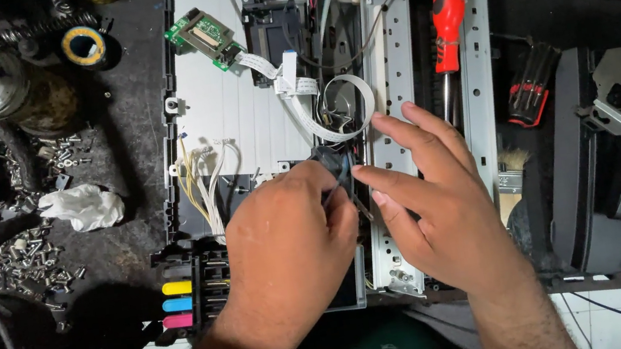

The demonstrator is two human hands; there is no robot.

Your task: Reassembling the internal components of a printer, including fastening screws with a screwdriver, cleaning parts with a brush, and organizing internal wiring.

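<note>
The left hand (287, 238) is pinching a small black plastic part (335, 161); it looks light and brittle, best gripped by its edges. Just beside it, the right hand (436, 205) is hovering with fingers spread, holding nothing.

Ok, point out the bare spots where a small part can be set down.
Free: the white panel between the green circuit board and the yellow-white wires; the dark mat between the tape roll and crumpled tissue. Crowded: the loose screws left, tools around the red screwdriver.
</note>
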